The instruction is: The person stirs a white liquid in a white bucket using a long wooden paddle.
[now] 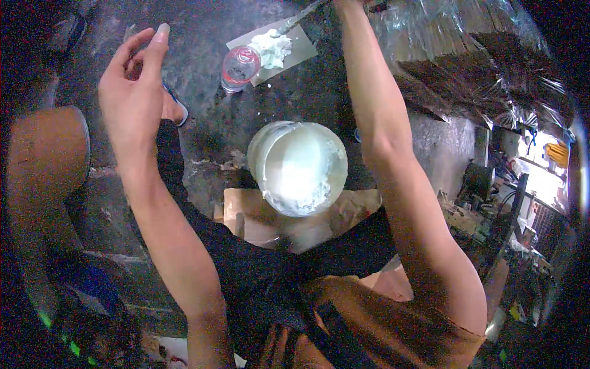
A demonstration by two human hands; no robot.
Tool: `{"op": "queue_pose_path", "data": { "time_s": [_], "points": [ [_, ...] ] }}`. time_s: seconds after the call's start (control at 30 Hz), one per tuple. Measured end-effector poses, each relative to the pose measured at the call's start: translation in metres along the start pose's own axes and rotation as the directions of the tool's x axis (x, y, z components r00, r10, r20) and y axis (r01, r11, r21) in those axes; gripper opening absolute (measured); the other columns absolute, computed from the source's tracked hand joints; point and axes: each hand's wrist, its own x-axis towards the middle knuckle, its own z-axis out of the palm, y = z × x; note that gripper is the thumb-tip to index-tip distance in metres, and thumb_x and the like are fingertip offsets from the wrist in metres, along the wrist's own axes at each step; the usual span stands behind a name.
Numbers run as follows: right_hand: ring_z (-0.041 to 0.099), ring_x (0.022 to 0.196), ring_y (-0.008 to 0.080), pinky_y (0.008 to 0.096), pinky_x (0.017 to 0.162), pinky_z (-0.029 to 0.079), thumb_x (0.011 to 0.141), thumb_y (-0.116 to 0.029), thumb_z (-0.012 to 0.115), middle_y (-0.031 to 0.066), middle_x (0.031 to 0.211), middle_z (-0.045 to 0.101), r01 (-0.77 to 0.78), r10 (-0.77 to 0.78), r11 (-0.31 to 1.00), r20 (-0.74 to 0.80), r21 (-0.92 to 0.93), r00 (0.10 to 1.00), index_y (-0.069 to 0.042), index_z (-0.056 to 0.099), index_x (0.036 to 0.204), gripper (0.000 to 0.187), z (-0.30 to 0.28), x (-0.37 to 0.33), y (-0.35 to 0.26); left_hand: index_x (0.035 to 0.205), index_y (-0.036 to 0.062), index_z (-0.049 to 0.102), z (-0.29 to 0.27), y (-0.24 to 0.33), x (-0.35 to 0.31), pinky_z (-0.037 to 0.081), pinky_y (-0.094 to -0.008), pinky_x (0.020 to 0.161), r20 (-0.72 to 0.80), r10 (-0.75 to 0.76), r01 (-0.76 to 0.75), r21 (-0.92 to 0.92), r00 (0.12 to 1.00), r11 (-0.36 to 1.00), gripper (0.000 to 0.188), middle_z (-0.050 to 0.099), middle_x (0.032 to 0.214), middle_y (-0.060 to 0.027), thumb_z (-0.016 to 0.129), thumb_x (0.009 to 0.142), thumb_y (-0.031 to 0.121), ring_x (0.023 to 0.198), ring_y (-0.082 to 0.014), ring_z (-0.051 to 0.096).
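My left hand [132, 92] is raised at the upper left, above the dark floor. Its fingers curl loosely with gaps between them, and nothing shows in them. My right arm stretches far forward; only the wrist end of my right hand [350, 4] shows at the top edge, with its fingers cut off. Close by, a long greyish stick-like tool [301, 16] slants down to a heap of white paste [273, 49] on a pale sheet [304, 51]. A clear cup with a red rim [240, 66] stands beside the paste. Between my legs is a whitish bucket [260, 154], its inside smeared white.
Under and behind the bucket lies cardboard [233, 202]. A brown drum-like container [49, 150] stands at the left. Plastic-wrapped bundles of dark bristles [455, 74] lie upper right. Beyond them is a cluttered area with a yellow item [557, 154]. A sandalled foot [175, 109] rests near my left hand.
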Motion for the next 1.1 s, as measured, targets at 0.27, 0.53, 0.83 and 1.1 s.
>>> {"op": "queue_pose_path", "data": {
  "time_s": [0.27, 0.53, 0.83, 1.1],
  "points": [
    [0.046, 0.049, 0.0127, 0.0286, 0.047, 0.036, 0.095, -0.054, 0.044, 0.0015, 0.057, 0.047, -0.021, 0.023, 0.999, -0.064, 0.028, 0.998, -0.009, 0.047, 0.068, 0.053, -0.003, 0.008, -0.043, 0.114, -0.0006, 0.061, 0.007, -0.004, -0.001, 0.038, -0.0246, 0.034, 0.020, 0.018, -0.019, 0.024, 1.000, 1.000, 0.049, 0.059, 0.071, -0.0006, 0.068, 0.084, 0.038, 0.042, -0.0072, 0.048],
    [0.040, 0.037, 0.0118, 0.0267, 0.037, 0.032, 0.090, -0.065, 0.042, -0.0009, 0.045, 0.039, -0.405, 0.394, 0.888, 0.093, 0.218, 0.914, -0.014, 0.039, 0.052, 0.064, -0.020, 0.027, -0.063, 0.111, 0.0008, 0.064, 0.008, -0.014, 0.008, 0.046, -0.0265, 0.051, 0.033, 0.080, -0.083, 0.095, 0.996, 0.992, 0.049, 0.061, 0.071, -0.0015, 0.068, 0.083, 0.040, 0.056, -0.0086, 0.054],
    [0.037, 0.036, 0.0106, 0.0254, 0.037, 0.033, 0.090, -0.067, 0.038, -0.0020, 0.045, 0.033, -0.285, 0.243, 0.910, 0.167, 0.302, 0.955, -0.014, 0.042, 0.062, 0.060, -0.031, 0.026, -0.087, 0.111, 0.0020, 0.065, 0.012, -0.009, -0.004, 0.048, -0.0267, 0.071, 0.007, 0.119, -0.118, 0.208, 0.993, 0.971, 0.049, 0.068, 0.079, -0.0054, 0.069, 0.082, 0.041, 0.072, -0.0118, 0.061],
    [0.036, 0.035, 0.0105, 0.0261, 0.036, 0.033, 0.089, -0.067, 0.040, -0.0015, 0.046, 0.033, -0.469, 0.389, 0.814, 0.278, 0.343, 0.879, -0.013, 0.044, 0.068, 0.058, -0.029, 0.003, -0.065, 0.110, 0.0015, 0.065, 0.008, -0.002, -0.003, 0.050, -0.0315, 0.075, 0.007, 0.112, -0.112, 0.150, 0.994, 0.982, 0.048, 0.070, 0.086, -0.0108, 0.068, 0.082, 0.040, 0.079, -0.0187, 0.065]
  ]
}}
